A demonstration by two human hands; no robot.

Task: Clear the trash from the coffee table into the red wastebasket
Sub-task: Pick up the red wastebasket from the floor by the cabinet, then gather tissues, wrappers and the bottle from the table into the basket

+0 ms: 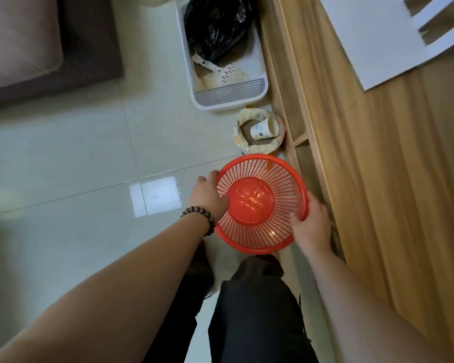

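Note:
The red wastebasket (262,205), a slatted plastic one, is seen from above over the tiled floor, beside the wooden coffee table (378,158). Nothing lies inside it. My left hand (207,195), with a bead bracelet at the wrist, grips its left rim with the thumb inside. My right hand (312,226) grips the rim at the lower right. On the table top lies a white sheet (378,40) with cut-out openings.
A bag of litter with a paper cup (264,128) on top sits on the floor just beyond the basket. Behind it stands a white litter tray (257,82) holding a black bag and a scoop. A brown sofa (37,48) fills the far left. My legs are below.

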